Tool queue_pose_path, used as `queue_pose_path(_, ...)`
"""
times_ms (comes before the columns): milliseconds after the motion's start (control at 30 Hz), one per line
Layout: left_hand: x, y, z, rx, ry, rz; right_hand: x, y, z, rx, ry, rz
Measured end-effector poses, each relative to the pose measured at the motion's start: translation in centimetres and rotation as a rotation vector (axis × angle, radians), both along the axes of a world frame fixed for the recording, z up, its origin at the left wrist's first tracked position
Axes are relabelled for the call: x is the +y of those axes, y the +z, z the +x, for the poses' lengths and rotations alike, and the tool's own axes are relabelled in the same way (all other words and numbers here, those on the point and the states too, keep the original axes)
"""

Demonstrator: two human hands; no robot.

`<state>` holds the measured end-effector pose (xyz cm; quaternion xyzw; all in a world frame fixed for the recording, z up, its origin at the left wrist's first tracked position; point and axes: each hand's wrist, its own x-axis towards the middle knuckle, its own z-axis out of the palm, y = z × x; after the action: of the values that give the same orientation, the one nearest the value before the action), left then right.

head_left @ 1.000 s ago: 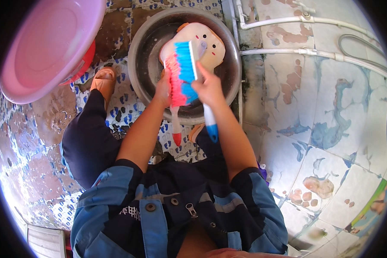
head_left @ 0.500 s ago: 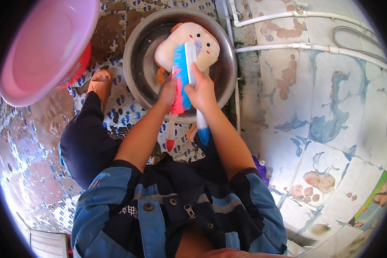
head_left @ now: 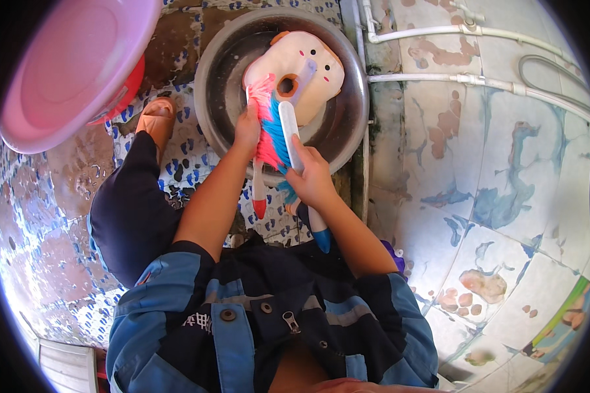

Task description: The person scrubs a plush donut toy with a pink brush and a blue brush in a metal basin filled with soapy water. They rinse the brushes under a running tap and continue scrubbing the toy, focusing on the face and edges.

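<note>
My left hand (head_left: 246,131) is closed around a brush with pink bristles (head_left: 264,128) and a white handle tipped in red. Closed on a white-backed brush with blue bristles (head_left: 288,126) is my right hand (head_left: 313,175); its handle ends in blue, towards my body. The two sets of bristles press against each other, above the near part of a metal basin (head_left: 204,85). In the basin lies a cream plush toy (head_left: 324,82) with small black eyes, a lilac strip and a brown-edged round hole in its middle. Some of its near edge is hidden by the brushes.
A large pink basin (head_left: 78,59) stands tilted at the upper left, over a red bucket (head_left: 126,92). My sandalled foot (head_left: 156,116) rests on the wet patterned floor. White pipes (head_left: 432,78) run along the stained tiled wall on the right.
The blue brush has slid towards my body along the pink one, while the pink brush sits slightly farther out. The toy's round hole, covered before, now shows.
</note>
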<state>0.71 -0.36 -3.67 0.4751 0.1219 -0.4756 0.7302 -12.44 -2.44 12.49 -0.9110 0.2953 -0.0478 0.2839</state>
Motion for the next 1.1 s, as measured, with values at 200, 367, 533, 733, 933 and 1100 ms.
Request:
queue_pose_path(200,-0.4,4.7,-2.8,-0.03,-0.26,-0.037,-4.7,-0.3,4.5,-0.107,-0.206,-0.109)
queue_pose_path(367,-0.4,0.8,-1.0,-0.232,-0.084,0.109,-4.3,-1.9,3.7,-0.11,-0.042,-0.104)
queue_pose_path(533,0.3,0.3,0.1,-0.17,-0.025,0.067,-1.3,-1.4,0.6,0.019,-0.044,0.076)
queue_pose_path(733,0.2,2.5,-2.5,-0.202,-0.246,0.158,-4.8,-2.6,4.4,-0.047,-0.15,-0.015)
queue_pose_path(933,0.7,1.7,1.0,-0.151,-0.079,0.176,-1.2,-2.6,1.4,-0.037,-0.08,0.091)
queue_pose_path(1100,0.5,3.4,-1.0,-0.274,-0.219,0.123,-4.9,-3.6,3.8,-0.083,-0.201,-0.002)
